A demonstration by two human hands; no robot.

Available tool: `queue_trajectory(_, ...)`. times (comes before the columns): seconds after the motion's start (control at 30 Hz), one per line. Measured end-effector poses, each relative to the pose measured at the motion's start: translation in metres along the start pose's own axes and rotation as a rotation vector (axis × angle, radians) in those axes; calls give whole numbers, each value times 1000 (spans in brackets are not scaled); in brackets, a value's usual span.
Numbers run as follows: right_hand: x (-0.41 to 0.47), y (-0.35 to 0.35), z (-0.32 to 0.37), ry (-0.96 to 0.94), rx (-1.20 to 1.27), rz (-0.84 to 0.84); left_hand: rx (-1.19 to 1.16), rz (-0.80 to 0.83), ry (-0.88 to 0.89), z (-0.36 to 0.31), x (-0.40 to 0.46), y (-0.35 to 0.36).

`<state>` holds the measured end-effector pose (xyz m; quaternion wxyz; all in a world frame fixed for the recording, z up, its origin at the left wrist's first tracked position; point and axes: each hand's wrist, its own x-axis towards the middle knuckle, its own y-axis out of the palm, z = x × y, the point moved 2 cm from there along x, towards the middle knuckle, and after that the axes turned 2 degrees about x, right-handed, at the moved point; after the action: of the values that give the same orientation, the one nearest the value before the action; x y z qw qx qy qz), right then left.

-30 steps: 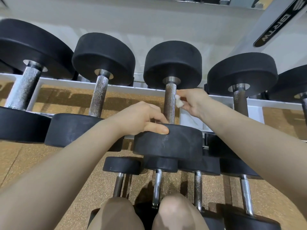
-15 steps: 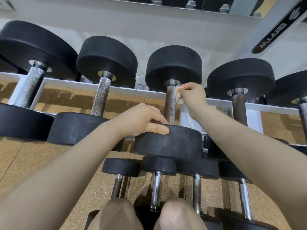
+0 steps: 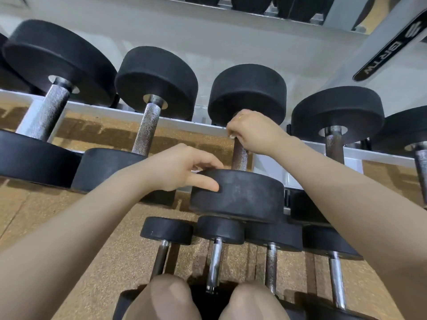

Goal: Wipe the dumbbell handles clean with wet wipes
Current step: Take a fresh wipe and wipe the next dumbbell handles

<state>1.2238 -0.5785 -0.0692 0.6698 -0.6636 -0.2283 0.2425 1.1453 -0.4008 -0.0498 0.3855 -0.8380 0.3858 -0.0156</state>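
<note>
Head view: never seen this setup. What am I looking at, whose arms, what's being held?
No machine here: one wide-angle camera on a person's head, looking down at their own bare arms. In front is a white rack of black dumbbells, with smaller ones on a lower tier. The right hand wraps the far end of the middle dumbbell's handle; a sliver of white shows under its fingers, probably the wet wipe. The left hand rests on that dumbbell's near weight, thumb on its rim. Their knees show at the bottom.
</note>
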Motion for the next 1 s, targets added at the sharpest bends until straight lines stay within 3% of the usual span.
queue_trajectory(0.1, -9, 6, 14, -20, -26, 134, 27, -21, 10, 1, 1, 4)
queue_trajectory(0.27, -21, -2, 30, -193, 170, 305, 19, -56, 20, 2, 0, 7)
queue_trajectory(0.33, -6, -5, 19, -172, 30, 287, 21, -66, -6, 4, -1, 8)
queue_trajectory(0.43, 8, -6, 0, -46, -142, 130, 9, -66, -18, 3, -2, 9)
queue_trajectory(0.53, -6, 3, 17, -84, -140, 178, 12, -66, -6, 2, -2, 9)
queue_trajectory(0.6, -26, 5, 31, -159, 70, 185, 9, -71, -6, 1, -2, 8)
queue_trajectory(0.67, -38, -4, 21, 1, 396, 45, -1, -54, -9, 0, -2, 7)
queue_trajectory(0.77, -54, -3, -23, 585, 914, -376, 8, 29, -22, -5, -2, 5)
queue_trajectory(0.83, -61, 11, -35, 992, 1423, -520, 109, 83, -11, -11, -1, 5)
queue_trajectory(0.9, -59, 26, -33, 1142, 1782, -437, 217, 74, -7, -17, 0, 7)
queue_trajectory(1.0, -41, 42, -30, 1112, 2058, -349, 223, 35, -26, -21, -1, 8)
